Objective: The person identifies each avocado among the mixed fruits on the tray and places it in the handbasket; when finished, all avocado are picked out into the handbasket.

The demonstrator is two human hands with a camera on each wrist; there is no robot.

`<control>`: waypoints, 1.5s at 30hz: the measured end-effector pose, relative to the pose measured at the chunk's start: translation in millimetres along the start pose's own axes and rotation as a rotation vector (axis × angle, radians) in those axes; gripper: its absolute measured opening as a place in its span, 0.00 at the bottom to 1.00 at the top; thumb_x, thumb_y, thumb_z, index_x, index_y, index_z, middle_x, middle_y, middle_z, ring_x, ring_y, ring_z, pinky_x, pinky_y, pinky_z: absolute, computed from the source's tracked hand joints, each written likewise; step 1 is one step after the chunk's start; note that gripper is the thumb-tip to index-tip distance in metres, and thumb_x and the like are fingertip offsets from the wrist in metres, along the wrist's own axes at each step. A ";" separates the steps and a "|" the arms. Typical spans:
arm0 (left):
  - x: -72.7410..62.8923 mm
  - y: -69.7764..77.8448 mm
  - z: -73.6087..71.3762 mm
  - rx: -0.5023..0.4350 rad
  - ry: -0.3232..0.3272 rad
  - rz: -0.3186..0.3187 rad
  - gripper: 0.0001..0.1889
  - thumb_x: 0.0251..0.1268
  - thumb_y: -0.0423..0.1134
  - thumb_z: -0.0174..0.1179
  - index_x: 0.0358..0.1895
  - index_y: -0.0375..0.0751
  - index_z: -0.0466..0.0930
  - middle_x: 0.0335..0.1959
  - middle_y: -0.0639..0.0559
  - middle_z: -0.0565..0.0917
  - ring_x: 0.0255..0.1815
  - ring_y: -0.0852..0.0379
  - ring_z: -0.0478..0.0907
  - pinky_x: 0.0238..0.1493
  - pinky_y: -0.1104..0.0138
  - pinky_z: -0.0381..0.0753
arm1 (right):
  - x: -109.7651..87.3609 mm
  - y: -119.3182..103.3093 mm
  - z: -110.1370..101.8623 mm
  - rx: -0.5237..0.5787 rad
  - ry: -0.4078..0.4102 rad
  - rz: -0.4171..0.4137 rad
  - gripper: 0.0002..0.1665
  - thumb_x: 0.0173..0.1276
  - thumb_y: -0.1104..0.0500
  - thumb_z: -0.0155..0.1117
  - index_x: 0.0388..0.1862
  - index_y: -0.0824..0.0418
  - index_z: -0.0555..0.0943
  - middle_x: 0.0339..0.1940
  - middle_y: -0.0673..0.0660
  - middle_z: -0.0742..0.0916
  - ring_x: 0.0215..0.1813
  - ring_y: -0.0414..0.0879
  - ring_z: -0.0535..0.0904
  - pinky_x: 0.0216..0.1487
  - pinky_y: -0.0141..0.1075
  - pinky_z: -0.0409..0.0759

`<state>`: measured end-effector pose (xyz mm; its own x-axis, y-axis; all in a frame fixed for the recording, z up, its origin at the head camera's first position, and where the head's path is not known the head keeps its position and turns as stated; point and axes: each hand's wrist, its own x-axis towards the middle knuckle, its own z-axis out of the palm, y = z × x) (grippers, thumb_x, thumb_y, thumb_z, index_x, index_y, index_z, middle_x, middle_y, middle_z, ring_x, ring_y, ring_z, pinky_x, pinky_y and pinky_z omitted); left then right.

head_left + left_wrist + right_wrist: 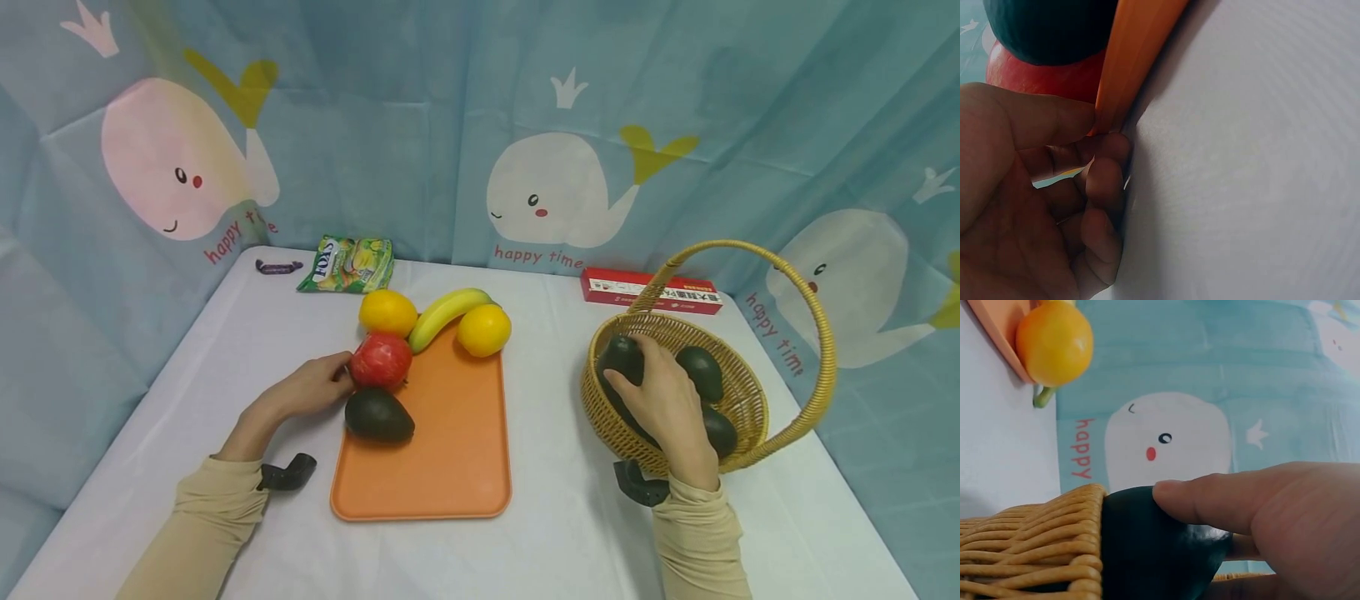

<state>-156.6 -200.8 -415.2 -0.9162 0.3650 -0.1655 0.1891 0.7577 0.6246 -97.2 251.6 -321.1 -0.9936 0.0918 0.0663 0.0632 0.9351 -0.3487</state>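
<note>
My left hand (318, 385) is at the left edge of the orange tray (450, 479), pinching its rim between thumb and curled fingers in the left wrist view. Beside it on the tray are a red pomegranate (381, 360) and a dark green avocado (379, 415). Over the wicker basket (600, 408), my right hand (663, 396) grips another avocado (1154, 544) at the basket's near-left rim, thumb on one side. More avocados (700, 373) lie in the basket, partly hidden by that hand.
Two yellow-orange fruits (483, 330) and a banana (450, 312) lie at the tray's far end. Behind are a green candy bag (348, 264), a purple wrapped sweet (278, 267) and a red box (652, 290). The basket's tall handle (827, 358) arches up on the right.
</note>
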 end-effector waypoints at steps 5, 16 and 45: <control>-0.5 -0.6 1.1 0.000 0.000 -0.009 0.05 0.65 0.37 0.51 0.39 0.40 0.73 0.28 0.51 0.75 0.32 0.55 0.71 0.35 0.64 0.68 | 1.7 1.1 4.2 0.001 0.011 -0.020 0.42 0.66 0.50 0.65 0.72 0.67 0.60 0.67 0.73 0.73 0.65 0.71 0.70 0.58 0.66 0.70; -0.4 -0.6 0.5 0.005 -0.010 -0.007 0.05 0.65 0.36 0.50 0.39 0.39 0.72 0.28 0.50 0.75 0.33 0.54 0.71 0.36 0.64 0.69 | -2.4 2.0 -4.9 -0.047 -0.055 0.009 0.43 0.67 0.46 0.63 0.72 0.68 0.61 0.63 0.75 0.75 0.61 0.72 0.73 0.54 0.65 0.73; 0.3 1.0 0.6 -0.017 -0.011 -0.006 0.05 0.64 0.35 0.51 0.40 0.39 0.72 0.28 0.50 0.76 0.33 0.55 0.70 0.36 0.64 0.68 | 4.7 11.1 9.6 -0.072 -0.147 -0.020 0.25 0.63 0.58 0.68 0.57 0.68 0.77 0.53 0.68 0.84 0.53 0.64 0.80 0.52 0.59 0.77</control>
<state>-156.5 -199.7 -415.1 -0.9131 0.3669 -0.1775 0.1779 0.7506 0.6364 -102.0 259.0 -333.7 -0.9974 0.0268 -0.0663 0.0444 0.9589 -0.2802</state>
